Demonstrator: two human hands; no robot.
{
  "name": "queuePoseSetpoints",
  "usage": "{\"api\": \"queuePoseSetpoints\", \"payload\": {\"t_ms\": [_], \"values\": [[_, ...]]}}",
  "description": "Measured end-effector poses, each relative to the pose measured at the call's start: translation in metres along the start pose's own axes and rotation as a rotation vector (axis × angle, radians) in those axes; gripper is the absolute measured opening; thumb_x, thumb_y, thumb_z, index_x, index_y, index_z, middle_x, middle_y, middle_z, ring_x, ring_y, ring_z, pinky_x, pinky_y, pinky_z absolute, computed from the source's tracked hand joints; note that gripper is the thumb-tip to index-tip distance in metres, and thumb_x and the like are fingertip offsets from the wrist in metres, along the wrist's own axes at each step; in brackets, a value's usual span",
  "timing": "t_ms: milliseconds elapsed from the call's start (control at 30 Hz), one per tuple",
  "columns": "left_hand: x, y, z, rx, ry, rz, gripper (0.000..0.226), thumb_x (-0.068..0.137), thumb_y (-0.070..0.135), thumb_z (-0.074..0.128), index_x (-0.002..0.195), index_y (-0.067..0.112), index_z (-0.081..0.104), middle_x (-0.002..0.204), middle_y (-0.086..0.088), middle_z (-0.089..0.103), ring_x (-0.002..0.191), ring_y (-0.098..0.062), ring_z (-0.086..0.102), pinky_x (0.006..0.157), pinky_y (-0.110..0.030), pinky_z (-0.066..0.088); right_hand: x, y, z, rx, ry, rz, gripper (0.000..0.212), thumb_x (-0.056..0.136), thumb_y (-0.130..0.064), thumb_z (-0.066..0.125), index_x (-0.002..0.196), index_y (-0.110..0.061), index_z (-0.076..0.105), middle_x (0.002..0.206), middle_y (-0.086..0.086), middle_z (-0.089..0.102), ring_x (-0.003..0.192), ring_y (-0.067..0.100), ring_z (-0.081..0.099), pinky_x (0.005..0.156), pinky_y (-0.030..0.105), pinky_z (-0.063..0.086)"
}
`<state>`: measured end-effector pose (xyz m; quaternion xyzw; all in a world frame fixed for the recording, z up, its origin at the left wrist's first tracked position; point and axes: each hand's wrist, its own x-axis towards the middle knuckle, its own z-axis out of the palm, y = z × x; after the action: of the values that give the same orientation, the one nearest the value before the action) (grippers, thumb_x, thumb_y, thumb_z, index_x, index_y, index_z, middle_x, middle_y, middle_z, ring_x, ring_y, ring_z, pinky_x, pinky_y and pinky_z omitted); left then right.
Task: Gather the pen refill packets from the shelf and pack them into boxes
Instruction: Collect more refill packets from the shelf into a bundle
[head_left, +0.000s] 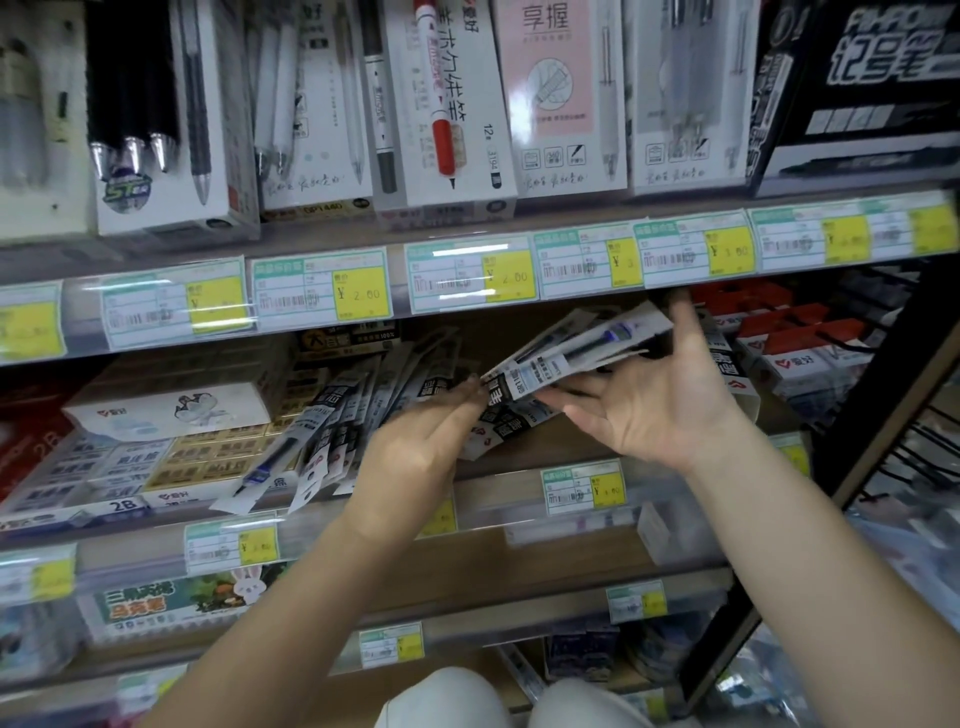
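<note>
Pen refill packets (332, 431), black and white sleeves, lie fanned out loosely on the middle shelf (519, 467). My right hand (649, 410) is raised palm-up above the shelf and holds a small bundle of refill packets (576, 351) between its thumb and spread fingers. My left hand (415, 452) reaches in from below, and its fingertips pinch the bundle's lower left end. The view is blurred by motion. I cannot pick out a packing box for the refills.
Eraser boxes (208, 457) and a white box (171, 410) fill the shelf's left side. Red-topped packs (795, 332) hang at the right. Pen boxes (447, 104) stand on the upper shelf, behind price tags (467, 275). A black rack post (852, 441) slants at right.
</note>
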<state>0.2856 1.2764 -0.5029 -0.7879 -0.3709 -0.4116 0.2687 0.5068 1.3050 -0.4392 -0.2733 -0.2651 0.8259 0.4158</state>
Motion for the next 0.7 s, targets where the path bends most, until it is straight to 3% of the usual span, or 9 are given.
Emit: {"api": "queuePoseSetpoints", "payload": {"t_ms": [100,200,267,333,533,700], "values": [[-0.003,-0.003,-0.006,-0.01,-0.041,0.066,0.029,0.097,-0.004,0.031,0.113,0.004,0.053,0.101,-0.018,0.071,0.085,-0.028,0.067,0.067,-0.033,0.057,-0.003,-0.005,-0.002,-0.025,-0.027,0.042,0.086,0.068,-0.073,0.045,0.123,-0.007,0.055,0.123,0.026,0.06,0.106,0.044,0.062,0.05,0.034,0.059],[-0.002,-0.008,-0.011,-0.015,-0.106,0.113,0.028,0.101,0.004,0.028,0.114,0.003,0.053,0.101,-0.017,0.071,0.079,-0.029,0.069,0.061,-0.036,0.058,-0.006,-0.007,-0.006,-0.081,0.001,0.054,0.076,0.058,-0.038,0.077,0.12,-0.001,0.054,0.12,0.028,0.06,0.097,0.043,0.065,0.048,0.033,0.058],[-0.002,-0.01,-0.012,-0.004,-0.125,0.134,0.026,0.102,0.004,0.03,0.114,0.003,0.053,0.102,-0.017,0.071,0.081,-0.029,0.069,0.063,-0.035,0.058,-0.007,-0.006,-0.009,-0.131,0.063,0.035,0.066,0.062,-0.015,0.068,0.123,0.001,0.049,0.116,0.029,0.06,0.092,0.04,0.067,0.048,0.03,0.057],[-0.002,-0.011,-0.012,-0.001,-0.122,0.144,0.025,0.102,0.004,0.032,0.113,0.003,0.054,0.101,-0.017,0.071,0.084,-0.029,0.069,0.065,-0.033,0.058,-0.007,-0.003,-0.011,-0.155,0.109,0.02,0.057,0.065,-0.006,0.053,0.122,0.0,0.048,0.104,0.029,0.066,0.083,0.037,0.07,0.048,0.029,0.056],[-0.01,-0.009,-0.012,0.024,-0.157,0.213,0.022,0.095,0.002,0.044,0.115,0.0,0.052,0.104,-0.019,0.07,0.09,-0.03,0.068,0.072,-0.035,0.058,-0.009,0.006,-0.013,-0.296,0.212,-0.016,0.04,0.067,-0.023,0.067,0.102,-0.005,0.062,0.078,0.014,0.072,0.064,0.024,0.071,0.044,0.029,0.056],[-0.01,-0.009,-0.018,0.045,-0.184,0.271,0.025,0.103,0.005,0.032,0.116,-0.001,0.052,0.106,-0.02,0.069,0.092,-0.032,0.069,0.076,-0.037,0.056,-0.01,0.003,-0.016,-0.337,0.25,0.015,0.033,0.074,-0.036,0.065,0.091,-0.007,0.063,0.072,0.014,0.072,0.059,0.024,0.07,0.042,0.029,0.055]]}}
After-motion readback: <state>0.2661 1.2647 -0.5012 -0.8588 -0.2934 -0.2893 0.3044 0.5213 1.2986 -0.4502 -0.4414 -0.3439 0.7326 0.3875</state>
